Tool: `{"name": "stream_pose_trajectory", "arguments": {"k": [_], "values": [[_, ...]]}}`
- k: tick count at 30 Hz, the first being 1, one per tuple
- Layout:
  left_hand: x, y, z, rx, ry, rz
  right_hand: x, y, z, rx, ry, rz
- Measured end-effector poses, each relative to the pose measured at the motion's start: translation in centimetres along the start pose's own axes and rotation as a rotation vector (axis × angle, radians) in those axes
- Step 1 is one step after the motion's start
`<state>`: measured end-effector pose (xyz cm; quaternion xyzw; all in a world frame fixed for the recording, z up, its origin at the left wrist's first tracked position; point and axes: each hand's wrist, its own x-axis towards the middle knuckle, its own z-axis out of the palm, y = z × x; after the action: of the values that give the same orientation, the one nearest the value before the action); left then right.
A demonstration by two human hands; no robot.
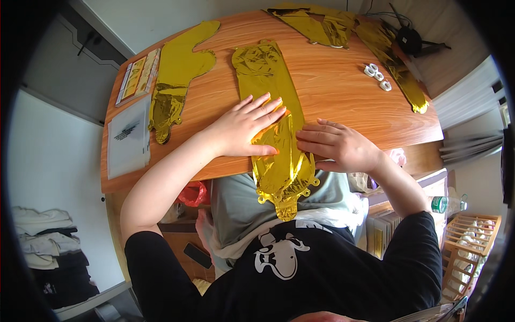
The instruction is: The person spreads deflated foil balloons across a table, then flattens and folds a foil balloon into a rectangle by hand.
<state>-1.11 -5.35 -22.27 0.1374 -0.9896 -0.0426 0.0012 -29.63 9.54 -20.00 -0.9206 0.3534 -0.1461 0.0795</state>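
A long gold foil balloon (266, 80), flat and uninflated, lies across the middle of the wooden table (332, 75). Its crinkled near end with small round tabs hangs over the front edge toward my lap. My left hand (248, 127) rests flat on the foil, fingers spread, thumb at its left side. On the foil's right edge lies my right hand (339, 145), its fingers stretched out and close together. Neither hand grips anything visible.
Another flat gold foil balloon (182, 64) lies at the left, beside a printed card (138, 76) and a clear plastic sleeve (129, 134). More gold foil (316, 24) covers the far right, near several white ribbon rolls (377, 75) and a black device (409, 40). A phone (198, 255) lies below the table.
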Motion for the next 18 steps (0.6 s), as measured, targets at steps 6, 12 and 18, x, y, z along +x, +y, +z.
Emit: {"name": "stream_pose_trajectory", "arguments": {"k": [6,12,18], "values": [[0.0,0.0,0.1,0.018,-0.004,0.005,1.7,-1.0,1.0,-0.064,0.0,-0.061],[0.1,-0.3,0.4,0.018,-0.012,0.01,2.2,-0.8,2.2,-0.013,0.023,-0.133],[-1.0,-1.4,0.0,-0.411,0.142,0.044,2.1,-0.8,2.4,-0.005,0.087,-0.156]]}}
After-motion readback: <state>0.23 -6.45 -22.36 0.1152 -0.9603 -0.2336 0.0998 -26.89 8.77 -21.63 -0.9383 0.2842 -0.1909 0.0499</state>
